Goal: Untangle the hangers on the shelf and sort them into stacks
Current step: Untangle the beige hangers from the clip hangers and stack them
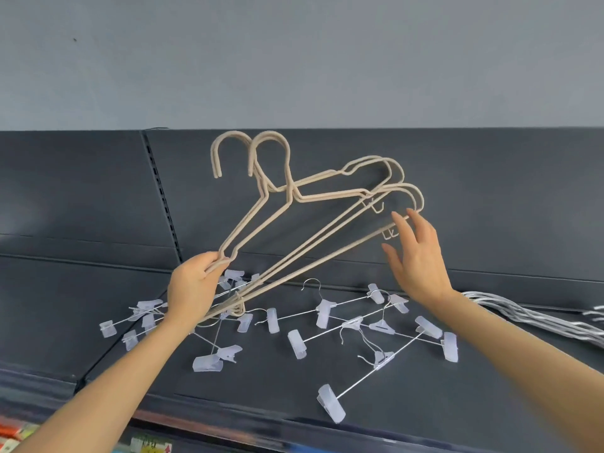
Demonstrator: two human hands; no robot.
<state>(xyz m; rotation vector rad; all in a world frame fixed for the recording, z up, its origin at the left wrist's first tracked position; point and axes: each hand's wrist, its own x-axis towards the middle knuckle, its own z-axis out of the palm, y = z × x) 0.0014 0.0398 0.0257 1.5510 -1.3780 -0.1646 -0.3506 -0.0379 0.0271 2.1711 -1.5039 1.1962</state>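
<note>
My left hand (192, 286) grips the left shoulder ends of several beige hangers (313, 191), raised above the dark shelf (425, 403) with their hooks pointing up. My right hand (420, 256) is open with fingers spread, its fingertips next to the right ends of the beige hangers; I cannot tell whether they touch. Under both hands lie several metal clip hangers (356, 325) with translucent white clips, tangled and scattered across the shelf.
A stack of silver-grey hangers (536, 318) lies on the shelf at the right edge. The shelf's dark back panel (490, 191) rises behind, with a slotted upright at the left. Coloured packaging (150, 447) shows below the shelf's front lip.
</note>
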